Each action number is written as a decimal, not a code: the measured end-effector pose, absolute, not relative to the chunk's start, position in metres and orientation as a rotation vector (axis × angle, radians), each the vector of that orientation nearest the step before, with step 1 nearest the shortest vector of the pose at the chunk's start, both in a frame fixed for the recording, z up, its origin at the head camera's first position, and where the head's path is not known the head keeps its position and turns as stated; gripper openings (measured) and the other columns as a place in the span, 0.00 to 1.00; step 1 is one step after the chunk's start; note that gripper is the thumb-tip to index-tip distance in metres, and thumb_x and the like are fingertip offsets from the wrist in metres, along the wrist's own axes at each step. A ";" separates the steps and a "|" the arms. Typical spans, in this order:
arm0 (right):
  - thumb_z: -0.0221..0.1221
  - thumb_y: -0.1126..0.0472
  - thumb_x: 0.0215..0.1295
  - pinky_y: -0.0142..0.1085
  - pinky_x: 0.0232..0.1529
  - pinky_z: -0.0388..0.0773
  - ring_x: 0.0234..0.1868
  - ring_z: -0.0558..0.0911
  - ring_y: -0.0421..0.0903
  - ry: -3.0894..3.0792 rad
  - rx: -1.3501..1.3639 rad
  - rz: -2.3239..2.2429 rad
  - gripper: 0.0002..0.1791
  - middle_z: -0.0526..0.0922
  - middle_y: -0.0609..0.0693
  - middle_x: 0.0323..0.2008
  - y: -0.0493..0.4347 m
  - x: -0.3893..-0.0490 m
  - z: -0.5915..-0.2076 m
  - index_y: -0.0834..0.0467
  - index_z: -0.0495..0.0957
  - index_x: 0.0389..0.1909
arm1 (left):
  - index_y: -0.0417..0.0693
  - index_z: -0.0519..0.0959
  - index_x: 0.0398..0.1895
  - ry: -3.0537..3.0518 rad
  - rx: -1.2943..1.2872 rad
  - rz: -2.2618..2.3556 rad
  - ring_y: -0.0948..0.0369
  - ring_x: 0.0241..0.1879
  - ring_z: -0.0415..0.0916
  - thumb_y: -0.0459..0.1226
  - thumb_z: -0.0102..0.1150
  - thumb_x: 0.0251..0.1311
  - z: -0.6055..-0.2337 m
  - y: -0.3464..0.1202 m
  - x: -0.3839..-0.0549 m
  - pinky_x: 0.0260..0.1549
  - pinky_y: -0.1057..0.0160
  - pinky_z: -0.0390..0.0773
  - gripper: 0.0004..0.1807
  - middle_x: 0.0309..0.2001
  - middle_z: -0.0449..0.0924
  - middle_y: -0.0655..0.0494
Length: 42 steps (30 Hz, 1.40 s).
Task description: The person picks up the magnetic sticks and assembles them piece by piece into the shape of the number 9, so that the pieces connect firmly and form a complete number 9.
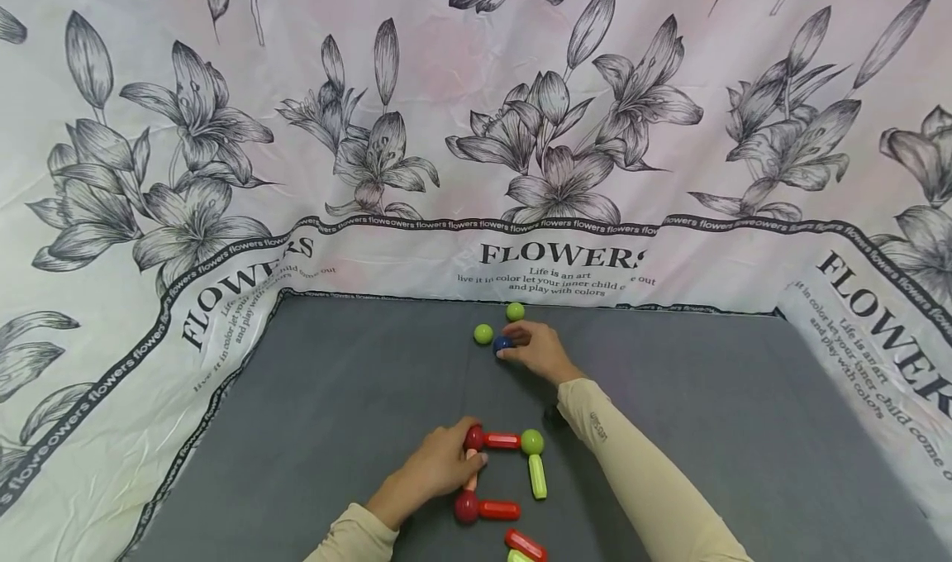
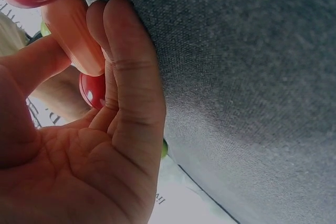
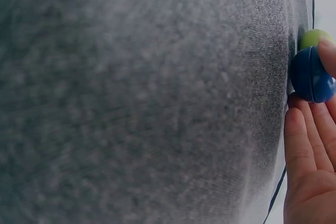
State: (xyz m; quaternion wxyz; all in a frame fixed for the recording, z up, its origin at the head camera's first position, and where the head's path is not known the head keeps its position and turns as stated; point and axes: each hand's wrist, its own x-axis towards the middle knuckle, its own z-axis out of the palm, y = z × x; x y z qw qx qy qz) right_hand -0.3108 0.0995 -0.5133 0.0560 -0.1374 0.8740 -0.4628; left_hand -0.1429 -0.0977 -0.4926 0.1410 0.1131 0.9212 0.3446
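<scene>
My left hand (image 1: pixel 439 463) pinches an orange rod (image 2: pixel 73 32) between thumb and fingers. That rod links two dark red balls, one far (image 1: pixel 474 437) and one near (image 1: pixel 467 507). From the far ball a red rod (image 1: pixel 502 440) runs to a green ball (image 1: pixel 531 441), and a yellow-green rod (image 1: pixel 538 476) extends from there toward me. A second red rod (image 1: pixel 499 510) sticks out rightward from the near ball. Farther back, my right hand (image 1: pixel 541 353) holds a blue ball (image 3: pixel 310 74) between thumb and fingers, at the tabletop.
Two loose green balls, left (image 1: pixel 483 334) and back (image 1: pixel 516 311), lie beside the blue one. A dark round piece (image 1: pixel 554 416) is partly covered by the right sleeve. Near the front lie a red rod (image 1: pixel 525 544) and a cut-off yellow-green piece (image 1: pixel 518 556). Flowered cloth (image 1: pixel 416 256) encloses the grey surface.
</scene>
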 end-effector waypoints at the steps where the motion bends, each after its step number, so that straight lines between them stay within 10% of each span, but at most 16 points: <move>1: 0.72 0.61 0.57 0.47 0.53 0.81 0.53 0.86 0.55 2.658 -0.415 -1.401 0.24 0.87 0.59 0.51 0.101 -0.311 -0.513 0.60 0.81 0.55 | 0.40 0.75 0.61 2.663 0.333 0.997 0.61 0.24 0.73 0.41 0.66 0.61 -0.492 -0.098 -0.143 0.23 0.62 0.70 0.26 0.28 0.80 0.52; 20: 0.71 0.62 0.59 0.41 0.54 0.82 0.55 0.85 0.58 2.605 -0.249 -1.662 0.26 0.84 0.63 0.55 0.159 -0.239 -0.493 0.64 0.79 0.58 | 0.39 0.74 0.62 2.693 0.374 0.980 0.58 0.28 0.77 0.40 0.66 0.61 -0.490 -0.099 -0.140 0.28 0.58 0.76 0.28 0.35 0.84 0.47; 27: 0.72 0.60 0.58 0.25 0.49 0.80 0.54 0.86 0.48 2.546 -0.151 -1.780 0.27 0.85 0.60 0.55 0.181 -0.182 -0.489 0.63 0.79 0.58 | 0.37 0.74 0.61 2.727 0.393 0.988 0.54 0.32 0.80 0.40 0.66 0.60 -0.493 -0.099 -0.138 0.33 0.52 0.80 0.28 0.37 0.85 0.43; 42: 0.74 0.67 0.53 0.24 0.47 0.81 0.45 0.86 0.32 2.409 0.105 -1.998 0.29 0.85 0.64 0.53 0.174 -0.106 -0.482 0.68 0.78 0.56 | 0.32 0.71 0.64 2.716 0.353 0.995 0.61 0.26 0.76 0.40 0.65 0.61 -0.489 -0.098 -0.136 0.30 0.58 0.77 0.31 0.25 0.80 0.55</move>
